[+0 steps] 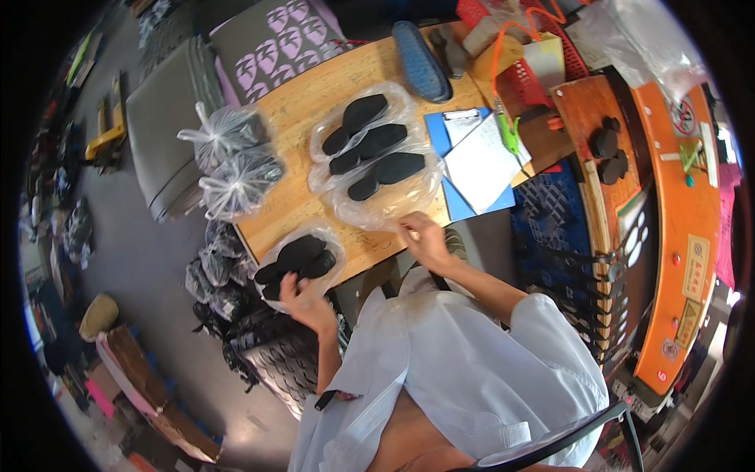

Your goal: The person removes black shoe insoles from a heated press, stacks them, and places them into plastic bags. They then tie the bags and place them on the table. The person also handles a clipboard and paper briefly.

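My left hand (308, 304) is at the table's near left corner, its fingers apart and touching a small pile of black insole-shaped pieces (300, 253). Those pieces lie on a clear plastic bag (334, 245). By the near edge of the table is my right hand (427, 242), thumb and fingertips pinched together at the border of another clear plastic bag (377, 211). Whatever that pinch holds is too small to make out. Beyond it, several black pieces (383, 139) rest in pairs, one large and one small, on overlapping clear bags.
Two tied bags of dark pieces (240, 177) sit at the table's left. To the right are a blue clipboard (480, 206) with papers, a green air gun (510, 134) on an orange hose, and a blue shoe-shaped form (422, 63). An orange machine (680, 259) stands far right.
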`<state>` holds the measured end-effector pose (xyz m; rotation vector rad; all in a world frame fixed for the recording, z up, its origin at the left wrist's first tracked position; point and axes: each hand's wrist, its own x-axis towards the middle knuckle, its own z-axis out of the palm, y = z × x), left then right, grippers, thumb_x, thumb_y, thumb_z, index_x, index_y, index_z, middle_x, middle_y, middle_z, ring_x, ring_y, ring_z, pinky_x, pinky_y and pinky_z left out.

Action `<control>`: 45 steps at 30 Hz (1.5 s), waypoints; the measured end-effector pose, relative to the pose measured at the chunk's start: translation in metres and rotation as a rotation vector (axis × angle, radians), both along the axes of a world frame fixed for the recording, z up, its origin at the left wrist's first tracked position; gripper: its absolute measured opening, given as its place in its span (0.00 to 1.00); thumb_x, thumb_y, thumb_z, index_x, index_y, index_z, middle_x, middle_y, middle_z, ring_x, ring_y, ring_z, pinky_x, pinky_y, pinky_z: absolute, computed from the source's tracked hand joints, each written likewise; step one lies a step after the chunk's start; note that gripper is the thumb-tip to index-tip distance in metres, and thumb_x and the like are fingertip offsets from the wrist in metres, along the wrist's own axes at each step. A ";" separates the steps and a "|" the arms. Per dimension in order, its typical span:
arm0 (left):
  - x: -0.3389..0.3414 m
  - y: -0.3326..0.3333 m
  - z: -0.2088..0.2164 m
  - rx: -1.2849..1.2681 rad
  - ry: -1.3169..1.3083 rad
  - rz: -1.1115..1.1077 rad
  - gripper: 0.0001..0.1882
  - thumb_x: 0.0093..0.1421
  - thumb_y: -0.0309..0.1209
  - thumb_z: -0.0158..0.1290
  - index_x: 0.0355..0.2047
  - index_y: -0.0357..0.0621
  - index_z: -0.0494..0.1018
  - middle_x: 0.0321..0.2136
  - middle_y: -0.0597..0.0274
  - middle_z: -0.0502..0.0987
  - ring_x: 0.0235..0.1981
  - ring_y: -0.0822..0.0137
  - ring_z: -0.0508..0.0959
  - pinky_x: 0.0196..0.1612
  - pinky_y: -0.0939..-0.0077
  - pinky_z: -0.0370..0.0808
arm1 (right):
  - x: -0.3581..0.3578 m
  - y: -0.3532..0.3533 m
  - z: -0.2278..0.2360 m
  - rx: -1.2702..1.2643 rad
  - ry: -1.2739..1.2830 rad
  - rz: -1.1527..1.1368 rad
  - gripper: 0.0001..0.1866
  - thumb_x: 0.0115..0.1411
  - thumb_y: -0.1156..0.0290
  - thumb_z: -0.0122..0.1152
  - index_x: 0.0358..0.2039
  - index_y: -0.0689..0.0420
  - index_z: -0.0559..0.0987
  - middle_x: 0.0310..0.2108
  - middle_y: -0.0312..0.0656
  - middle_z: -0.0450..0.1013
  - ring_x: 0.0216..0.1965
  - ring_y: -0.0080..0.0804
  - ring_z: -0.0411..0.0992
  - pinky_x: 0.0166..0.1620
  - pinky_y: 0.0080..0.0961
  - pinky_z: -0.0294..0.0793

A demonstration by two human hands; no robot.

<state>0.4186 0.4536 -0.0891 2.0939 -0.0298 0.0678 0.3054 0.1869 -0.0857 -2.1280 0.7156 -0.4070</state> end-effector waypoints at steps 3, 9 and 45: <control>-0.013 -0.047 0.016 0.153 -0.090 -0.367 0.16 0.62 0.21 0.57 0.51 0.34 0.75 0.50 0.44 0.77 0.51 0.46 0.76 0.56 0.58 0.73 | -0.020 -0.013 0.005 -0.093 0.000 -0.016 0.07 0.57 0.78 0.67 0.38 0.59 0.83 0.37 0.47 0.80 0.39 0.48 0.79 0.43 0.37 0.80; -0.041 -0.072 0.016 0.018 0.147 -0.411 0.15 0.61 0.19 0.57 0.49 0.35 0.77 0.45 0.46 0.80 0.48 0.50 0.80 0.54 0.64 0.75 | 0.003 0.003 -0.003 0.138 -0.034 0.161 0.07 0.59 0.77 0.66 0.38 0.61 0.82 0.36 0.49 0.79 0.36 0.46 0.79 0.40 0.36 0.79; 0.021 0.059 -0.032 0.479 -0.266 -0.323 0.14 0.58 0.23 0.62 0.46 0.41 0.81 0.47 0.57 0.79 0.48 0.50 0.77 0.53 0.57 0.73 | 0.085 0.133 -0.032 -0.030 -0.149 0.522 0.13 0.54 0.72 0.72 0.40 0.60 0.82 0.44 0.42 0.77 0.47 0.45 0.75 0.48 0.35 0.77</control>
